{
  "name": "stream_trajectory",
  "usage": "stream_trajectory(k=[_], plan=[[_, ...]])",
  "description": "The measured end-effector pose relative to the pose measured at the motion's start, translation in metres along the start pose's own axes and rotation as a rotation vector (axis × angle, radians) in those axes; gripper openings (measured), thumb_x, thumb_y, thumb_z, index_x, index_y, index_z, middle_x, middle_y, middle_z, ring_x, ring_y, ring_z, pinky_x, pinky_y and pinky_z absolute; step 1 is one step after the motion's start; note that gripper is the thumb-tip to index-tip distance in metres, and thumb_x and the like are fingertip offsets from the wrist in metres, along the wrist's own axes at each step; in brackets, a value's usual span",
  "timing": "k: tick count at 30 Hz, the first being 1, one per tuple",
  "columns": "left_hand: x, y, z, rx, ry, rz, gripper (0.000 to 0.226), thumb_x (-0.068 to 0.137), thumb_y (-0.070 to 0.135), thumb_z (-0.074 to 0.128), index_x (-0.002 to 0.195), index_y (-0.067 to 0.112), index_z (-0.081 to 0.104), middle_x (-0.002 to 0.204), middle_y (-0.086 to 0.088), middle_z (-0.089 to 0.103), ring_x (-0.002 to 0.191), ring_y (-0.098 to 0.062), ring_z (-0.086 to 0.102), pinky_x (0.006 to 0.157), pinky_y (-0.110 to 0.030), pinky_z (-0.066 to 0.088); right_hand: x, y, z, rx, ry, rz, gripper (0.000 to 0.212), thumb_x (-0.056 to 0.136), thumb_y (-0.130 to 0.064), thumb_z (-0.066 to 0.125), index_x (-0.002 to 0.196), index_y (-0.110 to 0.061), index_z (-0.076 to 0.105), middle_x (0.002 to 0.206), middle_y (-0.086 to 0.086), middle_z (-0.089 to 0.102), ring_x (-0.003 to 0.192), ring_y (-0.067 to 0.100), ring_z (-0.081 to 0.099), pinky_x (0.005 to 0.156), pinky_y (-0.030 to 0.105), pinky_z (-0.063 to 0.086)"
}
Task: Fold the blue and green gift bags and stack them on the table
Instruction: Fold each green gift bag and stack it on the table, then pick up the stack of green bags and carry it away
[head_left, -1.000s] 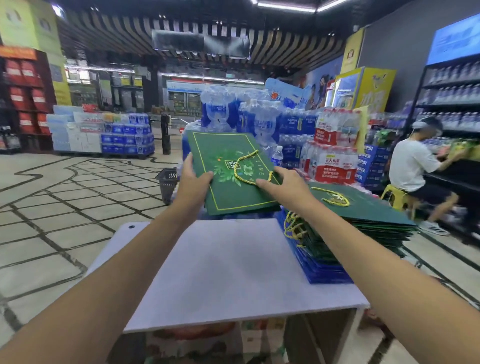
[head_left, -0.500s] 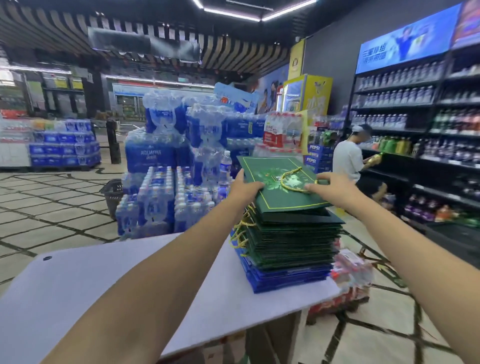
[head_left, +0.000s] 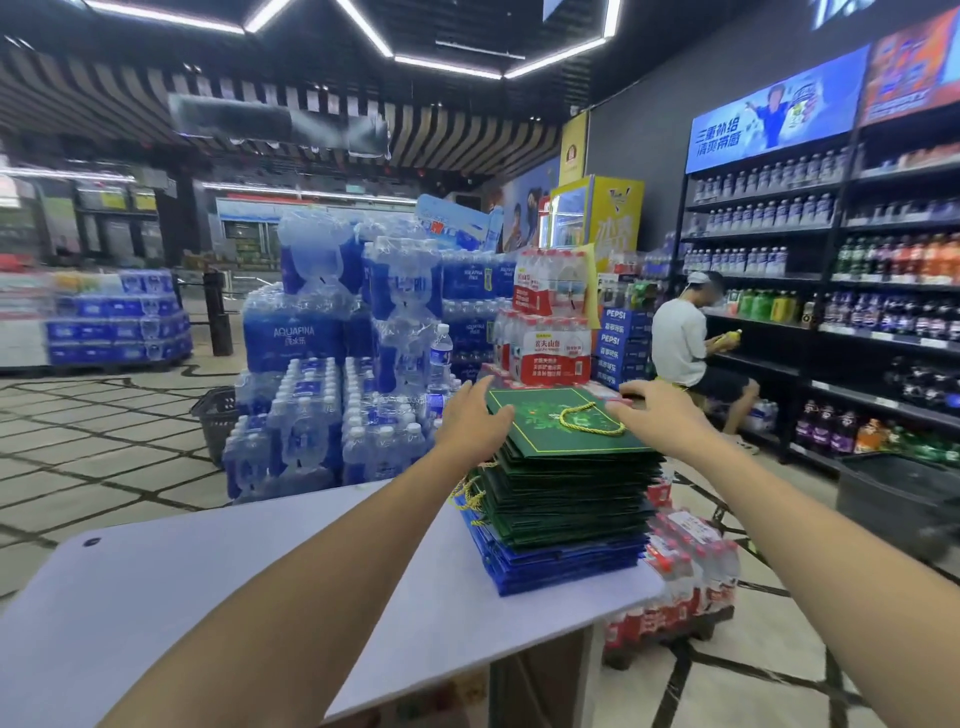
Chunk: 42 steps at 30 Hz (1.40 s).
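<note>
Green bag (head_left: 556, 431) lay atop stack (head_left: 571, 504) at table's (head_left: 234, 597) far right corner; left hand (head_left: 472, 421) and right hand (head_left: 652, 410) touched its sides, fingers straight, not gripping.

AQUAFINA stands on a blue water pack (head_left: 294, 332), PEPSI on blue cartons (head_left: 621, 339), 三重补给 清爽常感 on the overhead sign (head_left: 719, 137).

My pale worktop (head_left: 208, 597) stands on a tiled floor (head_left: 104, 467) with dark lines. Water packs (head_left: 311, 389) are stacked ahead, drink shelves (head_left: 883, 312) line the dark wall (head_left: 639, 135) at right, and light strips (head_left: 447, 65) zigzag overhead. A person (head_left: 680, 338) sits by the shelves.
</note>
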<state>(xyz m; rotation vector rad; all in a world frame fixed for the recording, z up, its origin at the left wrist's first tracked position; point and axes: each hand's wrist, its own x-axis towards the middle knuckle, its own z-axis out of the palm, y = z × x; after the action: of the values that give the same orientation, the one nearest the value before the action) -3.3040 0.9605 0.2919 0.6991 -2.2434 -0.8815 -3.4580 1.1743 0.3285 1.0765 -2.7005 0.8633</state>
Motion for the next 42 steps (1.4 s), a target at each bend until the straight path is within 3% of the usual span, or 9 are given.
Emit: stream_trajectory(k=[5,11,15,22,26,30,35,39,42], plan=[[-0.007,0.0,-0.006,0.038,-0.013,0.073,0.06,0.102,0.048,0.052,0.158,0.04,0.032,0.17,-0.003,0.019,0.157,-0.028,0.015,0.124,-0.057,0.022,0.014,-0.003,-0.004,0.002,-0.022,-0.021,0.095,0.066,-0.085,0.04,0.144,-0.033,0.053,0.146,0.002,0.056,0.131,0.03,0.052,0.106,0.053,0.048],[0.026,-0.019,0.012,-0.061,-0.028,0.003,0.077,0.088,0.066,0.043,0.158,0.036,0.034,0.17,0.001,0.021,0.157,-0.025,0.017,0.124,-0.057,0.022,0.047,0.01,0.009,0.064,-0.175,-0.021,0.083,0.092,-0.068,0.056,0.159,-0.026,0.031,0.164,0.002,0.034,0.146,0.027,0.038,0.12,0.042,0.03],[0.059,-0.037,0.035,-0.185,-0.083,-0.082,0.068,0.102,0.054,0.051,0.161,0.028,0.03,0.17,0.001,0.02,0.157,-0.021,0.016,0.126,-0.052,0.019,0.083,0.022,0.033,0.11,-0.281,-0.043,0.093,0.088,-0.071,0.053,0.162,-0.023,0.022,0.169,0.002,0.022,0.153,0.023,0.027,0.123,0.041,0.021],[0.057,-0.052,0.052,-0.252,-0.16,-0.248,0.072,0.099,0.049,0.061,0.161,0.033,0.027,0.172,0.003,0.01,0.158,-0.011,0.006,0.128,-0.045,0.016,0.103,0.045,0.068,0.153,-0.43,-0.058,0.087,0.093,-0.06,0.061,0.162,-0.024,0.022,0.171,-0.001,0.011,0.156,0.016,0.015,0.123,0.038,0.018],[0.051,-0.036,0.037,-0.233,-0.188,-0.46,0.082,0.097,0.036,0.068,0.163,0.027,0.019,0.168,0.001,0.023,0.154,-0.022,0.027,0.125,-0.049,0.027,0.101,0.036,0.064,0.238,-0.483,-0.031,0.1,0.088,-0.064,0.064,0.164,-0.022,0.014,0.172,-0.002,0.004,0.157,0.015,0.009,0.124,0.037,0.014],[0.043,0.0,0.035,-0.305,-0.12,-0.636,0.062,0.084,0.04,0.065,0.141,0.04,0.04,0.137,0.005,0.061,0.121,-0.02,0.062,0.111,-0.048,0.046,0.1,0.025,0.045,0.423,-0.535,0.18,0.106,0.088,-0.055,0.072,0.163,-0.02,0.007,0.168,-0.001,0.018,0.154,0.02,0.021,0.122,0.037,0.021],[0.035,0.015,0.045,-0.196,-0.076,-0.556,0.048,0.098,0.019,0.064,0.137,0.033,0.041,0.131,0.004,0.059,0.123,-0.02,0.058,0.112,-0.042,0.044,0.104,0.03,0.051,0.49,-0.626,0.233,0.098,0.093,-0.056,0.066,0.163,-0.02,0.007,0.168,-0.001,0.021,0.153,0.021,0.024,0.122,0.04,0.023],[0.027,0.007,0.05,-0.16,-0.093,-0.566,0.049,0.104,0.018,0.054,0.147,0.028,0.033,0.139,0.005,0.05,0.132,-0.019,0.05,0.117,-0.038,0.036,0.106,0.035,0.061,0.381,-0.667,0.175,0.098,0.097,-0.054,0.06,0.164,-0.017,-0.001,0.171,0.001,0.012,0.156,0.021,0.017,0.125,0.039,0.018],[0.02,-0.01,0.053,-0.224,-0.145,-0.594,0.053,0.104,0.025,0.051,0.147,0.038,0.023,0.148,0.005,0.045,0.138,-0.018,0.044,0.122,-0.042,0.032,0.105,0.034,0.064,0.332,-0.691,0.154,0.095,0.101,-0.051,0.055,0.163,-0.016,-0.007,0.171,0.0,0.005,0.157,0.021,0.009,0.126,0.039,0.013]])
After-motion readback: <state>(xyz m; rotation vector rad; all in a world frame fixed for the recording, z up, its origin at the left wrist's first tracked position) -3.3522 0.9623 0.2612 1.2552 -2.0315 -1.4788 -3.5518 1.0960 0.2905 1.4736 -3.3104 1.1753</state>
